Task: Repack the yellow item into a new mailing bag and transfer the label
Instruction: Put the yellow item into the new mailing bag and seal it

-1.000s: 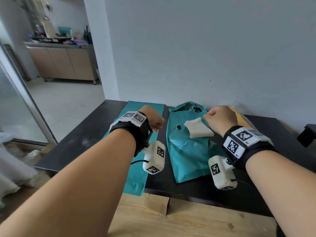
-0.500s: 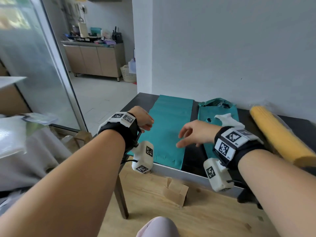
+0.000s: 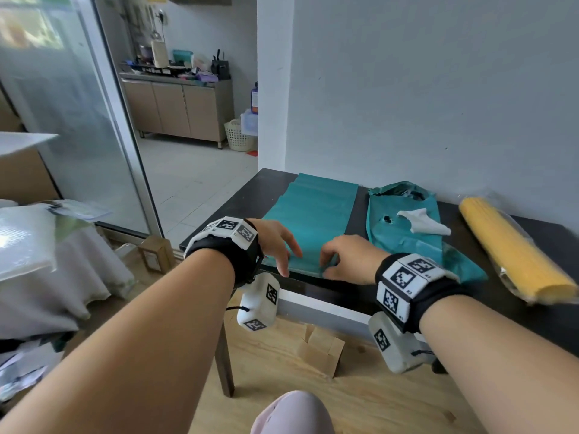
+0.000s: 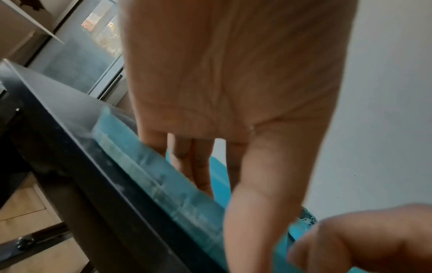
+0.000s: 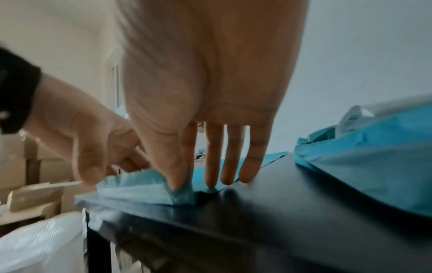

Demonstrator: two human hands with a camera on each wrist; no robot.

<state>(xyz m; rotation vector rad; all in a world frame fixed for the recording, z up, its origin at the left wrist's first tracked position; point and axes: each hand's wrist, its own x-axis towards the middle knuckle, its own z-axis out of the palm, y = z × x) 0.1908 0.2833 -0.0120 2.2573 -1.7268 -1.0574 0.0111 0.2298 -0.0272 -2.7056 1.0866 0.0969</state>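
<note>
A flat new teal mailing bag lies on the left part of the black table. My right hand pinches its near right corner between thumb and forefinger, and the right wrist view shows the corner lifted and creased at the fingertips. My left hand hovers with relaxed, spread fingers at the bag's near left edge. To the right lies the torn old teal bag with a white label partly peeled up. The yellow item, in clear wrap, lies at the far right.
The table backs onto a grey wall. Small cardboard boxes sit on the wooden floor under the near edge. A white covered pile and a glass sliding door stand to the left. A knee shows below.
My right hand left the label on the old bag and moved left to the new bag's near corner, which it now pinches. My left hand uncurled and dropped to the bag's near edge.
</note>
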